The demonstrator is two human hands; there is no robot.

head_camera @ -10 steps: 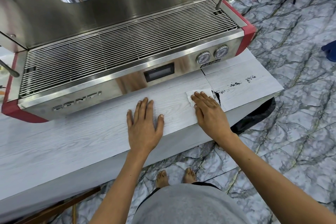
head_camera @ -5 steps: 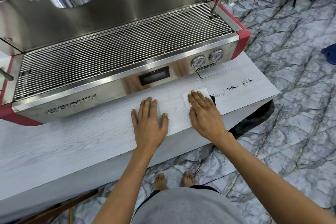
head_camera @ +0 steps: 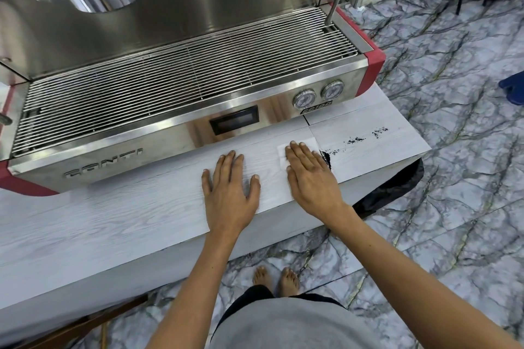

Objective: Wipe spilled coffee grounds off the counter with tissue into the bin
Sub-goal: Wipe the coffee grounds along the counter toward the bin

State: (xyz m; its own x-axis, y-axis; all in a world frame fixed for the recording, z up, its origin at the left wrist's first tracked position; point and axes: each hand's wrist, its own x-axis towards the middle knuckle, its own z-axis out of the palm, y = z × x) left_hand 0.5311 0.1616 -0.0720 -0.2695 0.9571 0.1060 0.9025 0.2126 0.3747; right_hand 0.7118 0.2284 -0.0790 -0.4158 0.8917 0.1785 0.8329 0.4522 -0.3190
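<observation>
**Flat Palm on the Tissue, Grounds Piled at Its Edge**

The right hand (head_camera: 310, 178) lies palm down with its fingers (head_camera: 296, 154) straight and pressed close together, pinning a white tissue (head_camera: 309, 143) flat against the tabletop (head_camera: 113, 224). Only the tissue's far edge and corners show past the fingertips. Hard against the outer edge of that hand sits a dark heap of coffee grounds (head_camera: 326, 160), touching the tissue's right side. Beyond the heap, farther from the fingers, thinner specks and two small smudges (head_camera: 379, 132) trail toward the tabletop's right end.

The left hand (head_camera: 230, 193) rests just beside the right, palm down on bare tabletop, its fingers (head_camera: 226, 163) loosely spread and the thumb held apart. It holds nothing.

Ahead of both sets of fingertips stands a steel espresso machine (head_camera: 181, 93) with red corners, its wire drip grate, a small dark display and two round gauges (head_camera: 317, 95) facing the person. Below the tabletop's right end, past the right wrist, a black bin bag (head_camera: 394, 187) shows against the marbled floor (head_camera: 442, 207). The person's bare feet (head_camera: 276, 278) stand on that floor beneath the arms.
</observation>
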